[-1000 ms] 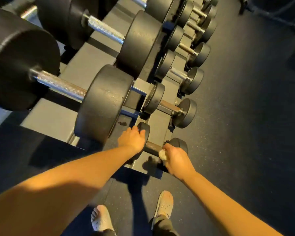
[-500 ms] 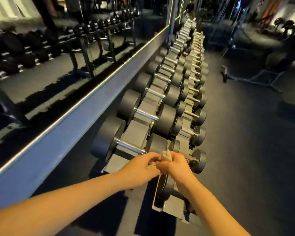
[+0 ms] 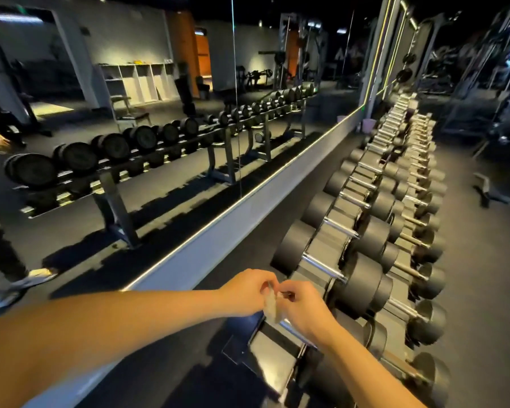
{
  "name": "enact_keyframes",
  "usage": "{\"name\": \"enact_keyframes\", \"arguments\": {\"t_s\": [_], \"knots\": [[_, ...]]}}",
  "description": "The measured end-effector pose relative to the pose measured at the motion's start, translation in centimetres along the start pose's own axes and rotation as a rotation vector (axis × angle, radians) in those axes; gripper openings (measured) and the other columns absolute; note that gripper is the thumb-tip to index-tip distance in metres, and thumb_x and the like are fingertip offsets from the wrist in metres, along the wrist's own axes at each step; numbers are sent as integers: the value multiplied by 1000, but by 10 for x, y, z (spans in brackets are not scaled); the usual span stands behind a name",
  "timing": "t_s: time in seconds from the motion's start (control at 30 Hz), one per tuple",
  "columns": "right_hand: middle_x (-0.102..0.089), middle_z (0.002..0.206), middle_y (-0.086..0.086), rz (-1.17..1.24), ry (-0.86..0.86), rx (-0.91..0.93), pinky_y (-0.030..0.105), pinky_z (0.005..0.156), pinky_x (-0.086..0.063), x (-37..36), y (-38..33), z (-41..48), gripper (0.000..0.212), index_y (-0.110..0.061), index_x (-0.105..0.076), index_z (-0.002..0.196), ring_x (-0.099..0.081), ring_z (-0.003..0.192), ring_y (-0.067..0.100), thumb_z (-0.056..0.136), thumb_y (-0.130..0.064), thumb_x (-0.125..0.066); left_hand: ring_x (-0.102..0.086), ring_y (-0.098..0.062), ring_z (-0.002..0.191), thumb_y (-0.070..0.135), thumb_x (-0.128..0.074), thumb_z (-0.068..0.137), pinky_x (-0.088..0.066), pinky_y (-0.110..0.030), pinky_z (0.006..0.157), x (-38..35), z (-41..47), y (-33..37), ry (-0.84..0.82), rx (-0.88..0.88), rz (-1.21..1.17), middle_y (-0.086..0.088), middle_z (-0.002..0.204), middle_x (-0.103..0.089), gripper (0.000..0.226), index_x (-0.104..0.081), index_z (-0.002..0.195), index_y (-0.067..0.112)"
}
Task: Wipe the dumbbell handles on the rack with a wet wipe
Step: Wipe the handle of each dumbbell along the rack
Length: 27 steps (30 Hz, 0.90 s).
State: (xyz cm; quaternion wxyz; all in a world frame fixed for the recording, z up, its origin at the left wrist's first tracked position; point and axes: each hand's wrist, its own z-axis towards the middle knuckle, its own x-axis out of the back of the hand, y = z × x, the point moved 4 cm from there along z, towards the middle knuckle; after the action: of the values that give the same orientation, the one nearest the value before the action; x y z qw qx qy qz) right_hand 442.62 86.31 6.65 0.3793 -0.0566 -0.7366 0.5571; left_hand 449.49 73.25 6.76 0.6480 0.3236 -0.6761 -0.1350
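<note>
Glass: wall mirror (image 3: pixel 159 113) across the left half of the frame, reflecting a second row of dumbbells. Beneath it, pale grey wall strip (image 3: pixel 218 240) running diagonally toward the upper right.

Lower centre: left grip (image 3: pixel 243 293), fingers curled, pinching the upper edge of the wet wipe (image 3: pixel 271 308). Wipe white and crumpled, hanging between both grips, just above the nearest chrome handle (image 3: pixel 292 328) on the upper tier. Contact with that handle: cannot tell. Immediately right: right grip (image 3: pixel 304 310), fingers curled, pinching the same wipe from the opposite side.

Right half: dumbbell rack (image 3: pixel 321 248), two tiers, receding toward the upper right, loaded with black-headed dumbbells (image 3: pixel 362 284), chrome handles bare. Far right: dark rubber floor (image 3: pixel 483 290).
</note>
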Motion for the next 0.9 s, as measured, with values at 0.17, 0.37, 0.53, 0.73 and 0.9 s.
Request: {"name": "enact_keyframes", "arguments": {"t_s": [0.17,0.37,0.53,0.73,0.9], "knots": [[-72,76,7,44,160,-105,44,68,-60,32,63,19,13,-20,-62,86,-69,71,26,88,-16,-74,-65,-5,94,39,-71,92,-55,-26,88,-6,27,2,-101,-23,85,12,104,-69,29,-67,120,31],[-67,76,3,-129,128,-129,38,70,-52,7,103,53,11,-17,-63,81,-62,72,20,91,-14,-67,-61,-8,108,38,-69,95,-51,-23,93,-3,32,-39,233,82,133,12,116,-62,31,-64,124,30],[-61,68,-1,-135,30,-121,44,72,-52,-36,112,74,20,-17,-63,73,-57,67,18,93,-17,-62,-47,-14,132,62,-71,85,-42,-30,105,-26,58,-57,340,181,-46,5,145,-48,77,-44,149,29],[-64,81,-3,-449,-141,12,30,73,-48,-42,113,59,15,-17,-65,83,-59,76,18,86,-4,-59,-45,-7,134,65,-67,87,-44,-32,108,-47,63,-83,278,128,-181,14,148,-44,75,-39,151,38],[-73,92,0,-364,-58,-161,29,82,-57,-38,114,69,14,-16,-72,101,-68,84,16,91,-9,-67,-39,-6,139,54,-68,92,-39,-30,112,-47,64,-93,201,122,-349,18,150,-39,67,-39,151,43]]}}
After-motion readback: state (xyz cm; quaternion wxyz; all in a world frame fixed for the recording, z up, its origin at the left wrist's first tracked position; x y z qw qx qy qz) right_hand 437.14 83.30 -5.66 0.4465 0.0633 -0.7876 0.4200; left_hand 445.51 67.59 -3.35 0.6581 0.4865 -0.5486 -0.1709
